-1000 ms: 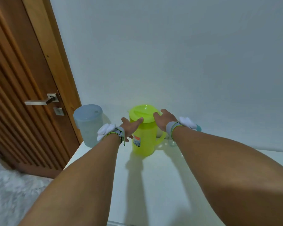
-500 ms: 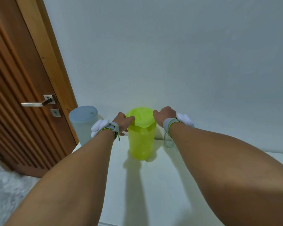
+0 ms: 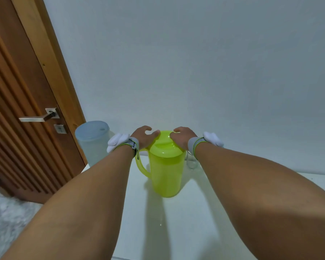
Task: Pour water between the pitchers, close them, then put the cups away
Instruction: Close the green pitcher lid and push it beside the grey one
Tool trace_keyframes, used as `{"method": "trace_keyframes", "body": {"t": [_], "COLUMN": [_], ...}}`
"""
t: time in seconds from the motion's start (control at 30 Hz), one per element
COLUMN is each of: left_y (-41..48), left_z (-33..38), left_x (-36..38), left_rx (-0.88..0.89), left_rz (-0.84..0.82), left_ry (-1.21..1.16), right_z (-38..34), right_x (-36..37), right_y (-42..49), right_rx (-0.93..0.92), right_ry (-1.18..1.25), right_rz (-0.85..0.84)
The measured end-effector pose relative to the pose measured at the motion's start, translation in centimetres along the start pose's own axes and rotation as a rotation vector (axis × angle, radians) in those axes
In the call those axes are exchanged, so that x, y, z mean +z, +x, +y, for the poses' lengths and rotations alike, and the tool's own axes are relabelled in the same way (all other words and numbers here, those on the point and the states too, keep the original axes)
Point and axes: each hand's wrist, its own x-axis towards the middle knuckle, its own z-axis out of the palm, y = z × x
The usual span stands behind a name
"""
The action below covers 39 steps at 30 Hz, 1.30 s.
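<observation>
Fig.: green pitcher (image 3: 166, 173) stood upright mid-table, its handle (image 3: 142, 168) toward my left, green lid (image 3: 164, 146) on top. My left hand (image 3: 144, 136) and right hand (image 3: 182, 138) each curled fingers over opposite edges of the lid, gripping it. I judged the body thin, stiff plastic; weight unclear, since the water level wasn't readable. The smooth wall is prob. slippery when wet, so lift by the handle and press the lid at its rim. The lidded blue-grey pitcher (image 3: 93, 142) stood to the left, near the wooden door (image 3: 26, 91). A clear cup (image 3: 192, 164) stood just beside on the right, partly hidden by my wrist. White glossy table (image 3: 186, 231); plain pale wall (image 3: 195, 62).
</observation>
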Motion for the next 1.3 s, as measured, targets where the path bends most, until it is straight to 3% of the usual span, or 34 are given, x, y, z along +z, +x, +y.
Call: {"method": "trace_keyframes", "body": {"t": [0.13, 0.23, 0.33, 0.43, 0.7, 1.0, 1.3], "left_y": [-0.6, -1.9, -2.5, -3.2, -5.4, -8.2, -7.4], "left_z": [-1.1, -1.9, -2.7, -2.8, -4.9, -11.7, -18.1], "left_x": [-0.7, -1.2, -1.0, -0.7, -4.9, -12.5, -18.0], "left_rx": [-0.089, -0.2, -0.314, -0.304, -0.263, -0.247, -0.323], "left_rz": [0.093, 0.004, -0.119, -0.125, 0.073, 0.322, 0.434], "left_ry": [0.1, 0.129, -0.126, -0.269, -0.156, -0.259, -0.242], "right_z": [0.4, 0.7, 0.6, 0.1, -3.8, -11.6, -17.3], "right_x": [0.4, 0.6, 0.9, 1.5, 3.7, 10.1, 16.0], "right_y": [-0.2, -0.8, -1.6, -2.2, -3.5, -4.3, -3.5], "right_rx": [0.053, 0.131, 0.178, 0.168, 0.083, -0.008, -0.03], "right_ry": [-0.032, -0.013, 0.078, 0.115, 0.19, 0.273, 0.318], "right_rz": [0.033, 0.081, 0.1, 0.12, 0.11, -0.094, -0.22]}}
